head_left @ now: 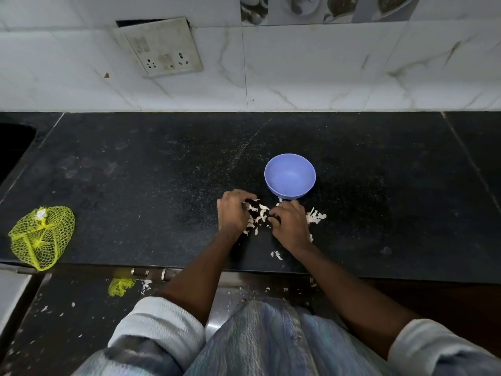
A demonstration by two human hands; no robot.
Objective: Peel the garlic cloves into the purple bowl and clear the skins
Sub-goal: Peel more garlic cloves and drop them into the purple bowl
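Here, pale papery garlic skins (260, 215) lie scattered on the black tabletop (135, 172) just before the purple bowl (290, 176). Left hand (233, 210) and right hand (290, 223) rest among them, fingers curled; what they pinch, I cannot tell. A yellow net bag (42, 237) lies far left.

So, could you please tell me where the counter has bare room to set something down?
Bare: the wide stretch between the yellow net bag and the left hand, and right of the purple bowl. Crowded: garlic skins around both hands, just before the bowl.
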